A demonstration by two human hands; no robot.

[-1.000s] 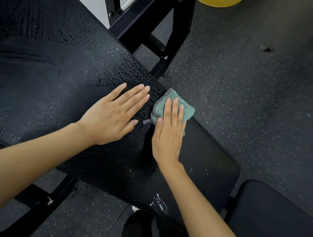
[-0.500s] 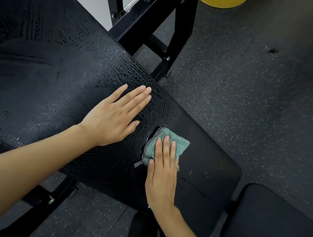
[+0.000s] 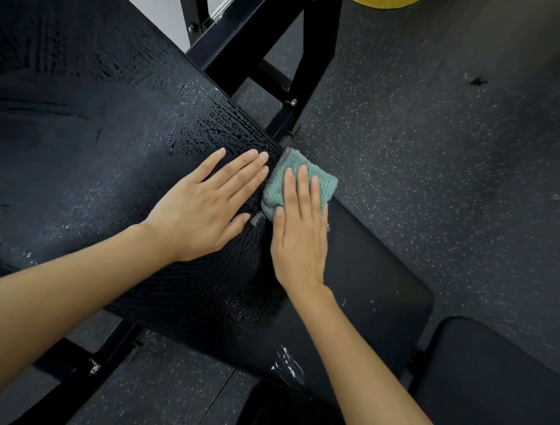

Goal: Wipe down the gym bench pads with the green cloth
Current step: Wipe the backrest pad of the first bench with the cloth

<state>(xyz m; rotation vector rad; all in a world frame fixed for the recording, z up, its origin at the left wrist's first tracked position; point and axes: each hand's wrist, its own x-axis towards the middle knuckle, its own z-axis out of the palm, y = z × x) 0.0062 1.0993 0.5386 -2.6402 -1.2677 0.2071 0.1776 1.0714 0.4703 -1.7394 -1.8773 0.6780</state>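
Note:
A long black bench pad point(image 3: 100, 157) runs from the upper left to the lower right, its surface streaked with wet marks. The folded green cloth point(image 3: 325, 182) lies at the pad's far edge, partly hanging over it. My right hand point(image 3: 300, 239) lies flat on the cloth, fingers together and pressing it onto the pad. My left hand point(image 3: 206, 209) rests palm down on the wet pad just left of the cloth, fingers spread, holding nothing. A second, smaller black pad point(image 3: 491, 373) shows at the bottom right.
The bench's black steel frame point(image 3: 306, 72) rises beyond the pad, with a bolt at its foot. Another frame bar point(image 3: 78, 370) runs under the pad at lower left. Dark speckled rubber floor point(image 3: 439, 170) surrounds the bench. A yellow object point(image 3: 385, 2) peeks in at the top edge.
My right hand slid the cloth toward me across the pad, then pushed it back out to the far edge. My left hand stayed put.

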